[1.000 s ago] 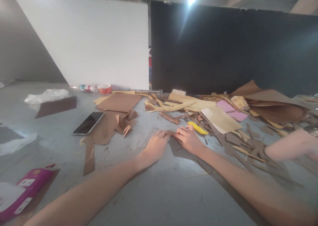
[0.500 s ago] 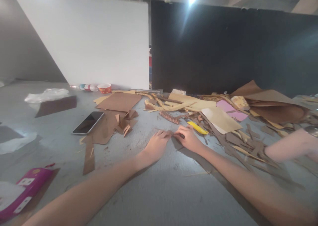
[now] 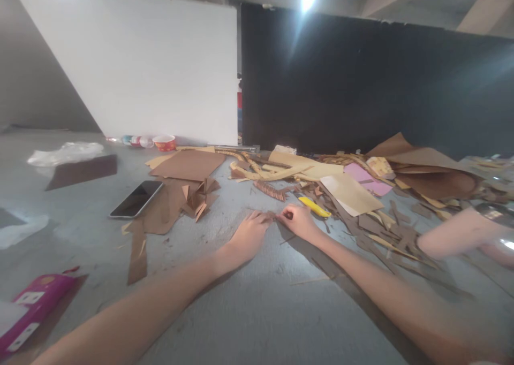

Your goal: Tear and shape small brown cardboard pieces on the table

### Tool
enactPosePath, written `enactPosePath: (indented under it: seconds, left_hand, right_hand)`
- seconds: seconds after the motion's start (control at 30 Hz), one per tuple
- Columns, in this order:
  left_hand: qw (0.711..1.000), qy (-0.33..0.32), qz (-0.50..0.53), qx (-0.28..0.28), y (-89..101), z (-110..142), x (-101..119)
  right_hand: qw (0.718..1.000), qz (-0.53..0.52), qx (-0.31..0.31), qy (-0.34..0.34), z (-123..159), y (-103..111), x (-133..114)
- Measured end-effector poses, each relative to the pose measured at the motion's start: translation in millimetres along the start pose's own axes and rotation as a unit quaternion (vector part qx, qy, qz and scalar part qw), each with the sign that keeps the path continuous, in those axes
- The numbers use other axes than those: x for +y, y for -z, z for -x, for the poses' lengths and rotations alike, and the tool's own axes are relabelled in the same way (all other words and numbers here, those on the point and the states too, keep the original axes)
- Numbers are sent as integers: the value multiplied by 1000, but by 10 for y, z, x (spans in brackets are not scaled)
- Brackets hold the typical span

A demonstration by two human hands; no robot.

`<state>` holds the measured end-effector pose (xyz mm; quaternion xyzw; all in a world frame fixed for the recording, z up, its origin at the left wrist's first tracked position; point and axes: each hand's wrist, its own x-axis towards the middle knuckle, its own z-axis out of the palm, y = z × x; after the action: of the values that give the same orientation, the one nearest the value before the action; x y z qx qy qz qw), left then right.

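Observation:
My left hand [image 3: 252, 234] rests low over the grey tabletop, its fingers together and bent down toward my right hand [image 3: 297, 221]. My right thumb and forefinger are pinched. The fingertips of both hands nearly meet over something small and brownish, mostly covered by them, which I cannot make out. Just beyond my right hand lies a yellow cutter-like tool [image 3: 314, 207]. Behind the fingertips is a row of folded brown strips [image 3: 270, 190]. A cluster of pointed folded brown pieces [image 3: 199, 199] sits to the left on brown sheet material [image 3: 163, 207].
A phone [image 3: 136, 199] lies at left, with a magenta case-like object [image 3: 44, 306] nearer me. Brown and tan scraps [image 3: 385, 231] spread across the right, by another person's forearm [image 3: 450, 234]. Farther back are a red-orange bowl [image 3: 164, 143], a rolled brown sheet [image 3: 437, 180] and upright panels [image 3: 168, 70].
The view has turned slightly right, so most things appear shifted a little to the left. Both hands stay together at the same spot, with only slight finger movement.

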<state>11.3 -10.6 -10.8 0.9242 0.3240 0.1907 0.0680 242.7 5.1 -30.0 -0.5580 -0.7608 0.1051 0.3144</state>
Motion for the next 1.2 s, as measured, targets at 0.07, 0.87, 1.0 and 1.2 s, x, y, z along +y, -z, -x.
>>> enactPosePath:
  seconds: [0.07,0.87,1.0,1.2]
  left_hand:
    - [1000,7,4,1,-1,1,9]
    - [998,-15,-55,-7,-51,24,84]
    - [995,-14,-92,-28,9,17,126]
    - [998,-4,-54,-22,36,22,146]
  right_hand:
    - [1000,3,1,-4,-7,-12,17]
    - [992,85,66,68,129,76,-210]
    - [981,145,31,121,212,102,-264]
    - [979,154,13,134,209,142,-226]
